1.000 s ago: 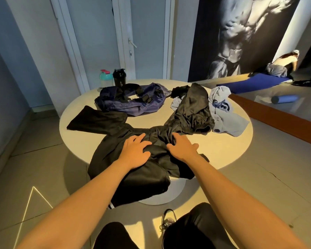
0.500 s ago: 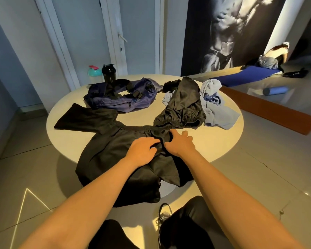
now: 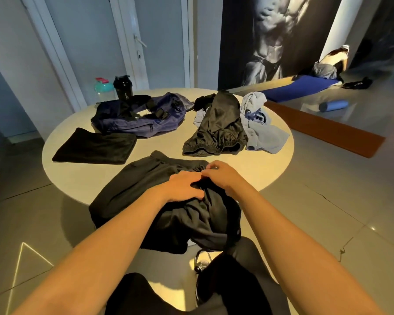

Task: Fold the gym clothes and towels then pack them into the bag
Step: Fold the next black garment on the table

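Gathering a black garment (image 3: 141,185) at the near edge of the round counter (image 3: 159,146), a person works its bunched waistband with both hands. The left hand (image 3: 184,186) lies flat with relaxed fingers, pressing the cloth down. Just beside it, the right hand (image 3: 223,176) curls its fingers and appears to pinch the waistband. Half a second ago the garment lay spread toward the counter's left edge, overlapping a flat black cloth (image 3: 96,148). It now sits pulled clear of that cloth, with its lower half hanging over the near edge. That suggests the folding of this piece is only beginning. Toward the far edge the navy bag (image 3: 141,120) lies slack. Black shorts (image 3: 216,130) and a pale blue top (image 3: 262,130) remain in a loose heap near the right edge, not yet folded or packed. A black shaker bottle (image 3: 123,87) stands behind the bag.
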Demonstrator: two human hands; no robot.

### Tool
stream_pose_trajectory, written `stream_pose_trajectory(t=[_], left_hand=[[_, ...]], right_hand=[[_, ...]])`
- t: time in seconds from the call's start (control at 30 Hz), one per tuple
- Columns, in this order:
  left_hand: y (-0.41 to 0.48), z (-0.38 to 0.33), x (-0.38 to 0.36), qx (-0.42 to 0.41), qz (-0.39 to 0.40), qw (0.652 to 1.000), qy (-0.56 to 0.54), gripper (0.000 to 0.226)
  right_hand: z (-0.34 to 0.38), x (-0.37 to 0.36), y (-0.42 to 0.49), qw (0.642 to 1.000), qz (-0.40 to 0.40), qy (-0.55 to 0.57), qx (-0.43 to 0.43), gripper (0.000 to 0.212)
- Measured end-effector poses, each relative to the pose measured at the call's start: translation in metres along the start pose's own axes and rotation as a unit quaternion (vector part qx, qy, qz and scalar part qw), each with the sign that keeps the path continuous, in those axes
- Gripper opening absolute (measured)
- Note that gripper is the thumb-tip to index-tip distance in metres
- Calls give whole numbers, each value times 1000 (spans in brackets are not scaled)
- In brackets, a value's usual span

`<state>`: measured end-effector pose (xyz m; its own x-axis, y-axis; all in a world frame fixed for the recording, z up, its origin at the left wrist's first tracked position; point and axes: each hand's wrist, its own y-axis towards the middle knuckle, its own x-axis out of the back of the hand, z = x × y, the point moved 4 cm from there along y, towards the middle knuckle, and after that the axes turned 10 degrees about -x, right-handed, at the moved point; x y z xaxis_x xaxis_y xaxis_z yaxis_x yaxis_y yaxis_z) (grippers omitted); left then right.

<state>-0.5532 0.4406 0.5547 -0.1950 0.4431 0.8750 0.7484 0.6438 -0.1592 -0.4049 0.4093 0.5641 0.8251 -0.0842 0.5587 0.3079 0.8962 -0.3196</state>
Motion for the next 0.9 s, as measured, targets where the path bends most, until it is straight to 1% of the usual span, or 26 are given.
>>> stream_pose_trajectory(t=[0.03, 0.07, 0.1, 0.13, 0.2, 0.23, 0.27, 0.3, 0.33, 0.4, 0.43, 0.47, 0.53, 0.57, 0.6, 0.67, 0.7, 0.73, 0.77, 0.8, 0.83, 0.9], left_hand=[[-3, 0, 0, 6, -33, 999, -7, 46], [-5, 2, -1, 12, -62, 998, 11, 47], [-6, 5, -3, 20, -82, 995, 46, 48], [-7, 10, -6, 34, -96, 992, 73, 51], [-9, 21, -11, 78, -118, 987, 79, 57], [-10, 26, -12, 96, -126, 984, 77, 60], [-10, 28, -13, 109, -133, 982, 81, 62], [-10, 31, -13, 123, -137, 979, 86, 63], [-11, 33, -12, 138, -143, 976, 89, 64], [-12, 40, -8, 171, -161, 969, 82, 65], [-12, 43, -5, 182, -169, 966, 75, 64], [-11, 46, -3, 186, -176, 964, 68, 63], [-9, 48, 2, 176, -188, 965, 57, 59], [-8, 47, 4, 162, -195, 966, 54, 58], [-6, 45, 6, 140, -204, 968, 51, 56], [-3, 39, 10, 84, -218, 972, 36, 55], [-1, 37, 11, 63, -218, 974, 28, 57], [1, 38, 11, 54, -207, 977, 27, 60], [2, 40, 11, 58, -184, 981, 37, 64], [4, 43, 10, 72, -151, 985, 52, 68], [6, 46, 9, 91, -115, 987, 67, 70], [8, 52, 8, 128, -64, 987, 74, 71]], right_hand=[[0, 1, -1, 999, -29, -1, 17, 17], [-1, 2, -2, 997, -62, -17, 36, 14], [-4, 3, -2, 992, -99, -53, 51, 17], [-4, 3, -2, 984, -128, -105, 66, 23], [-6, 1, 2, 958, -161, -214, 98, 47], [-5, -2, 4, 946, -172, -249, 116, 57], [-3, -4, 4, 940, -176, -260, 131, 61], [-2, -6, 5, 944, -170, -248, 132, 61], [-2, -7, 8, 958, -153, -213, 117, 61], [-5, -8, 16, 981, -110, -148, 63, 59], [-5, -8, 18, 984, -87, -147, 50, 58], [-3, -7, 20, 986, -61, -144, 53, 55], [6, -8, 20, 990, -16, -109, 93, 47], [11, -8, 18, 989, -18, -83, 122, 42], [17, -6, 15, 985, -48, -50, 155, 39], [26, 0, 9, 965, -151, 25, 213, 44], [30, 3, 7, 954, -190, 43, 227, 49], [34, 6, 7, 947, -215, 32, 238, 52], [37, 6, 12, 943, -226, -3, 243, 53], [37, 5, 18, 946, -219, -57, 232, 53], [33, 4, 24, 954, -194, -114, 198, 52], [20, 0, 31, 967, -116, -209, 89, 57]])
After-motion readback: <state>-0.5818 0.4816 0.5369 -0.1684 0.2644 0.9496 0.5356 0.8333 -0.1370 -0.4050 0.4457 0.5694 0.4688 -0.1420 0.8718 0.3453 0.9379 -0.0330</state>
